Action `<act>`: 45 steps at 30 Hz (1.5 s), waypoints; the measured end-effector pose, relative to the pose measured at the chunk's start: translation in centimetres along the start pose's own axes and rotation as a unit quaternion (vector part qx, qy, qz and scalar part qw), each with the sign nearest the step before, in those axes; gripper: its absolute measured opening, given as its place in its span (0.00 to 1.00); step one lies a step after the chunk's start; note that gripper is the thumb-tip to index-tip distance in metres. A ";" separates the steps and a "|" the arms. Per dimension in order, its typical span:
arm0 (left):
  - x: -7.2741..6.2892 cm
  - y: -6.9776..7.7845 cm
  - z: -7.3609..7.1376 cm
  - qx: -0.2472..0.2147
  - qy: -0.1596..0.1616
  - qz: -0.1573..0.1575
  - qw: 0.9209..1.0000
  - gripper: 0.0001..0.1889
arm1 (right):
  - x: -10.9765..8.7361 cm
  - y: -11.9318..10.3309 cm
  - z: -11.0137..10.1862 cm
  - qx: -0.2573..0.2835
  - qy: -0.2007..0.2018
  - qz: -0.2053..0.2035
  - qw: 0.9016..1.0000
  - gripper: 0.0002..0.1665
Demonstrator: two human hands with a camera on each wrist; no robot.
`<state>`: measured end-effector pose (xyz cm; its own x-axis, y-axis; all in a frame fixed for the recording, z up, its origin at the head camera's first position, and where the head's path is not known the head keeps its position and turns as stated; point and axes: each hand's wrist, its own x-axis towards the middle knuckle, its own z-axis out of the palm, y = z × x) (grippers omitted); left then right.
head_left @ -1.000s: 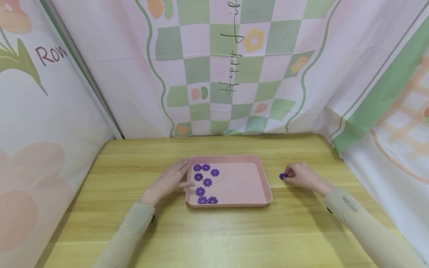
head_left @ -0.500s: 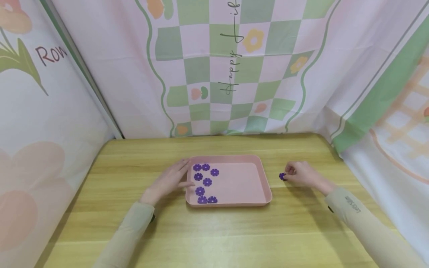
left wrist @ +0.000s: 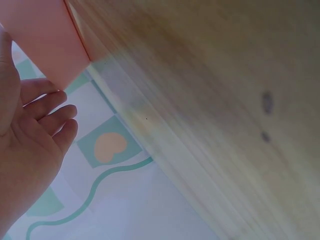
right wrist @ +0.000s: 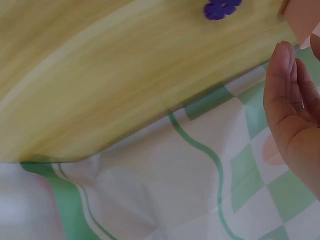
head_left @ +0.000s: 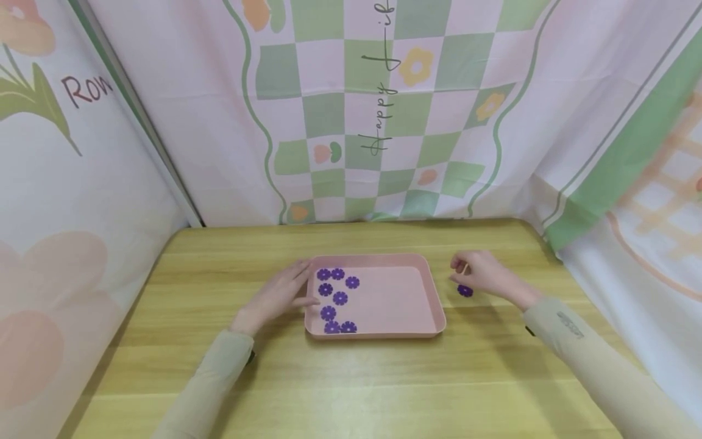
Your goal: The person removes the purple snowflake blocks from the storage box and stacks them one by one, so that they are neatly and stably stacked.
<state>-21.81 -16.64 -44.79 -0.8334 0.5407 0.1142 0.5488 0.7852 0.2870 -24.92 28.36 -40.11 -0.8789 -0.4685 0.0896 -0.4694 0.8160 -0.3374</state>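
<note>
A pink tray [head_left: 392, 299] lies in the middle of the table in the head view. Several purple flower-shaped discs [head_left: 340, 298] are spread along its left side. My left hand [head_left: 276, 292] rests at the tray's left rim, fingers extended, the thumb reaching over the edge. In the left wrist view its fingertips meet the pink wall. Right of the tray, a single purple flower-shaped disc [head_left: 465, 291] lies on the table. My right hand [head_left: 485, 272] hovers just above and behind that disc, fingers loosely bent, holding nothing. The right wrist view shows the disc [right wrist: 221, 8] apart from the fingers.
The wooden table [head_left: 351, 384] runs back to a curtain with green and white checks [head_left: 378, 110]. Other printed cloths hang at the left [head_left: 60, 183] and right [head_left: 647, 201] sides.
My right hand was pinching the purple disc beside the tray. It has let go and shifted slightly up and left, leaving the disc on the table. The left hand has stayed put.
</note>
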 end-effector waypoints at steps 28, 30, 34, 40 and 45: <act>0.3 -0.1 0.2 0.003 -0.007 -0.003 1.000 0.48 | 5.6 -6.8 1.5 0.011 -0.037 -0.092 0.995 0.10; 0.3 -0.1 0.2 0.006 -0.007 -0.001 1.000 0.48 | 6.0 -7.2 1.9 0.011 -0.038 -0.097 0.994 0.10; 0.3 -0.2 0.2 0.009 -0.005 0.002 1.000 0.48 | 6.7 -7.8 2.5 0.008 -0.052 -0.099 0.994 0.10; 0.2 -0.3 0.2 0.010 -0.005 0.001 1.000 0.48 | 7.5 -8.8 3.4 0.015 -0.076 -0.097 0.992 0.10; 0.2 -0.4 0.3 0.008 -0.010 -0.006 1.000 0.49 | 8.3 -9.6 4.5 0.016 -0.091 -0.102 0.991 0.10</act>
<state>-22.14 -16.78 -45.18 -0.8389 0.5364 0.0925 0.5394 0.7967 0.2727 -27.28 15.14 -40.30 -0.7352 -0.6778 -0.0109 -0.6298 0.6889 -0.3589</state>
